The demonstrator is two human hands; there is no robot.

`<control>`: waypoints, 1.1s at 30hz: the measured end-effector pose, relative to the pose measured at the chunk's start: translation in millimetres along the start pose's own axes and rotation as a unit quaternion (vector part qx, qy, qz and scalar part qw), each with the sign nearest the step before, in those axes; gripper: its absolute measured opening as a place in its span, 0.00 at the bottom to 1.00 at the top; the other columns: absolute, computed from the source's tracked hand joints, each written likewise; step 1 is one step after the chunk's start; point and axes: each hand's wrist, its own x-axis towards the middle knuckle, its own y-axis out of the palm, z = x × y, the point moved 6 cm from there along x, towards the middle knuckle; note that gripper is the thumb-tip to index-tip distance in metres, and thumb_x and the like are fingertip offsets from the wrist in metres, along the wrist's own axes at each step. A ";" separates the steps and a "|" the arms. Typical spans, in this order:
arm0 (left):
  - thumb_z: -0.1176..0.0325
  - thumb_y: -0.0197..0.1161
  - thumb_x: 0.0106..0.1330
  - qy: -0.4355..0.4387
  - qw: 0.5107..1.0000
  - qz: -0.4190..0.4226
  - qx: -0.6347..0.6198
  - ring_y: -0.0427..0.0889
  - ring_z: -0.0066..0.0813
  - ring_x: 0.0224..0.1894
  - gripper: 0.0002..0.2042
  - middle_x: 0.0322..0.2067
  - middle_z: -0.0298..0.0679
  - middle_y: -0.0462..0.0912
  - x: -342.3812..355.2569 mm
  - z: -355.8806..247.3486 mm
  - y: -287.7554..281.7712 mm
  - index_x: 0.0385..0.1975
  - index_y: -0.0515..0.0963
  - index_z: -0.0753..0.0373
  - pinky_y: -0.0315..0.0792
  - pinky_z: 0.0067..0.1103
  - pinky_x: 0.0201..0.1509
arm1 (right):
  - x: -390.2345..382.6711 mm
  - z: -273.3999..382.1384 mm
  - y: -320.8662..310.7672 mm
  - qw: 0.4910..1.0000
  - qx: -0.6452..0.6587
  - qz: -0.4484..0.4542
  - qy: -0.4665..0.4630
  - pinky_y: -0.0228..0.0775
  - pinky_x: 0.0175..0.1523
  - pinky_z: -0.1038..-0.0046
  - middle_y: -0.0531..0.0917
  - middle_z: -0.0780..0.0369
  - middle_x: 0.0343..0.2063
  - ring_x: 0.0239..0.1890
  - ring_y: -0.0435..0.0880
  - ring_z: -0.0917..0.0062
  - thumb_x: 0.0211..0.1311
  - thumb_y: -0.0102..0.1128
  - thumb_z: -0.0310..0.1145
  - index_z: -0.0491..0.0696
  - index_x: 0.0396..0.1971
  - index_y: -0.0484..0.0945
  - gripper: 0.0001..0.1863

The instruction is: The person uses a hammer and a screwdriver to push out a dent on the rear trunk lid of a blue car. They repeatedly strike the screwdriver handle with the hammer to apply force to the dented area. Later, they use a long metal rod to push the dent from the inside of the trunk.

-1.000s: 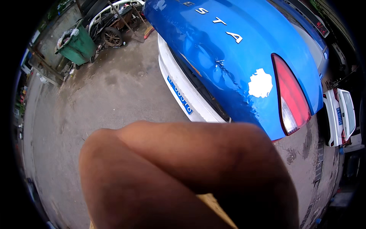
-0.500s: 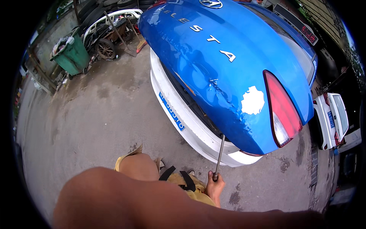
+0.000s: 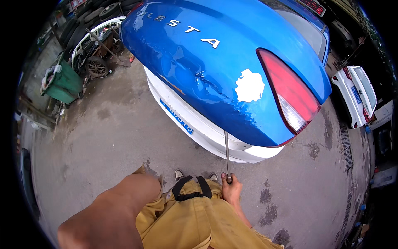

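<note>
My right hand [image 3: 232,189] is closed around the lower end of a slim metal rod [image 3: 227,153], thumb up along it. The rod's upper end disappears beneath the edge of a blue car trunk lid [image 3: 174,50]. Creases, dents and flaking paint mark the lid's lower edge, and a ragged white patch [image 3: 249,86] lies beside the red taillight [image 3: 288,89]. Below the lid sits the white rear bumper [image 3: 207,137] with a blue plate [image 3: 176,116]. My bent left arm [image 3: 112,207] fills the lower left, its hand out of the picture.
A green wheeled bin [image 3: 64,83] stands at the far left. Beside it are a shovel [image 3: 105,50], a loose wheel [image 3: 97,67] and piled tyres [image 3: 83,18]. At right, a white car [image 3: 355,95] is parked beyond a floor grate [image 3: 346,147]. Dark stains spot the pavement.
The view has shifted, so the car sits higher and further left. My left arm has swung from across the bottom to the lower left. My right hand keeps its hold on the rod.
</note>
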 end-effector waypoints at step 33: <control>0.47 0.61 0.69 -0.159 0.632 -0.648 0.396 0.81 0.27 0.25 0.24 0.29 0.43 0.83 -264.4 63.0 -179.0 0.36 0.77 0.69 0.75 0.20 0.29 | 20.6 28.8 -61.3 0.979 -0.151 -0.052 -0.125 0.61 0.20 0.67 0.71 0.55 0.10 0.11 0.66 0.62 0.64 0.66 0.34 0.40 0.25 0.76 0.14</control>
